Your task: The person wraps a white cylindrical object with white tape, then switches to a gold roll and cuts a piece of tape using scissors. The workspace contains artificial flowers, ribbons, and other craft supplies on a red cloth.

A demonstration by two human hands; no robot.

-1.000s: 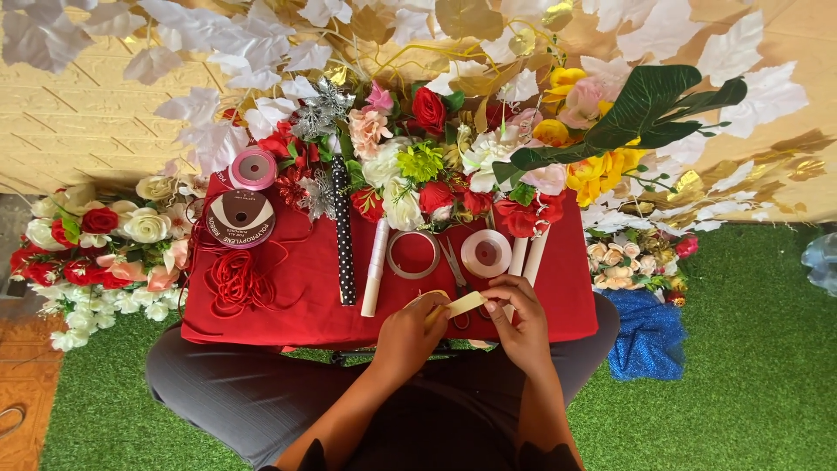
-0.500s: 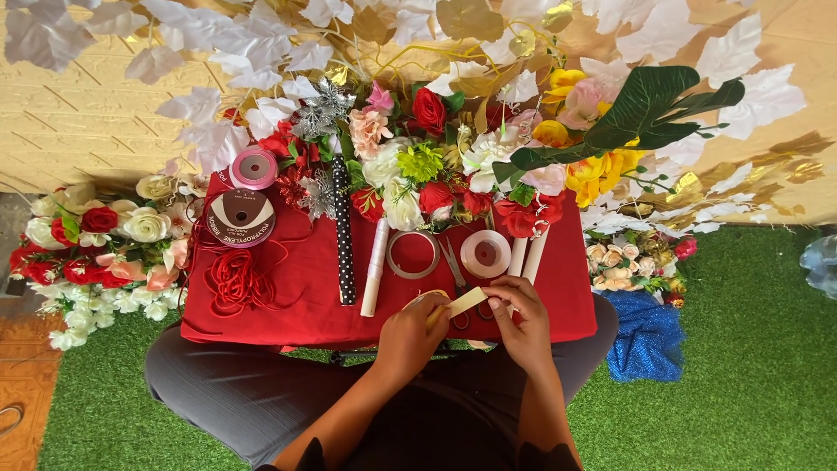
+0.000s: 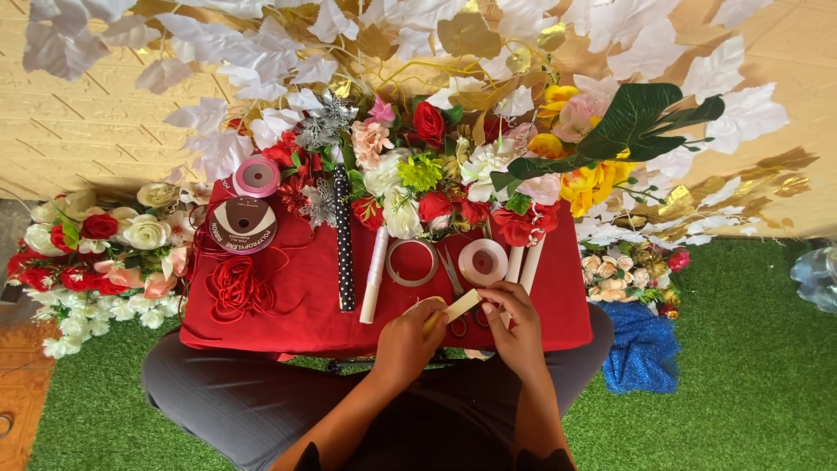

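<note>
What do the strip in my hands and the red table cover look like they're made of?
The strip, held by both hands, looks like cream paper tape or ribbon: flat, matte, stiffly straight. The red table cover looks like soft matte cloth, draping with slight folds at its edges.
</note>
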